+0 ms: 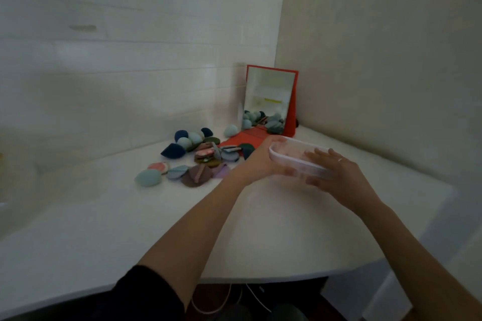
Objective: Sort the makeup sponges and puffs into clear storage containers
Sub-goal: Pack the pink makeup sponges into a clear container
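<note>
Here, clear container (pixel 300 157) between both hands' grips.

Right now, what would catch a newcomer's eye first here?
Probably the red mirror standing in the far corner of the white table, reflecting the colourful pile of sponges and puffs scattered in front of it. Next, the two hands, left and right, holding a clear container just right of the pile.

Black sleeve (pixel 146 292) on the left arm — thin ring (pixel 339 160) on the right hand (pixel 336 174).
</note>
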The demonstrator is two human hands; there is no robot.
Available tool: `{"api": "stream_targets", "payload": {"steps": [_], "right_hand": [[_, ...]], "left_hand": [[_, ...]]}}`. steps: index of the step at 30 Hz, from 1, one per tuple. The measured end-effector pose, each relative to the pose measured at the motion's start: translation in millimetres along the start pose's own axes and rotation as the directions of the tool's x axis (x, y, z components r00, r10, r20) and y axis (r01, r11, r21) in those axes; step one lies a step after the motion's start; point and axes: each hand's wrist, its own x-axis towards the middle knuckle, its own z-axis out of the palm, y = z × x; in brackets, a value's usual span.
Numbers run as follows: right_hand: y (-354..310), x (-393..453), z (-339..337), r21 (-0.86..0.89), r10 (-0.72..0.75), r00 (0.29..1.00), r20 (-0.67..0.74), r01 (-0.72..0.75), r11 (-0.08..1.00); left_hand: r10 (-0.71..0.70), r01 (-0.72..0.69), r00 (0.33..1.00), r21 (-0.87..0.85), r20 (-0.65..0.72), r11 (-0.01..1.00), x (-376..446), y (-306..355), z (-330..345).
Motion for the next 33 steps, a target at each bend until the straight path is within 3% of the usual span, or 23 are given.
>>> {"api": "stream_targets", "payload": {"steps": [5, 9, 16, 21, 25, 29, 33], "right_hand": [[30, -3, 8, -0.198, -0.025, 0.999, 0.039, 0.032, 0.98], [32, 0, 15, -0.082, -0.007, 0.999, -0.04, 0.004, 0.997], [33, -2, 30, -0.314, -0.045, 0.993, -0.112, 0.007, 0.949], [24, -1, 28, -0.517, 0.093, 0.995, -0.034, -0.097, 0.85], [16, 0, 30, -0.512, 0.102, 0.992, -0.07, -0.123, 0.85], [12, 6, 27, -0.529, 0.094, 0.995, -0.016, -0.088, 0.844], [8, 9, 31, -0.552, 0.126, 0.992, -0.019, -0.115, 0.826]], "left_hand": [[0.077, -0.077, 0.997, 0.329, 0.013, 0.941, 8, -18, 23], [0.156, -0.133, 0.988, 0.495, -0.005, 0.859, 6, -19, 36], [0.292, -0.216, 0.956, 0.712, 0.016, 0.668, 8, -25, 33], [0.279, -0.244, 0.953, 0.846, 0.119, 0.474, 8, -20, 30], [0.244, -0.21, 0.966, 0.803, 0.084, 0.557, 5, -14, 36], [0.153, -0.183, 0.982, 0.777, 0.113, 0.602, 10, -11, 32], [0.142, -0.196, 0.98, 0.779, 0.137, 0.596, 13, -10, 29]]}}
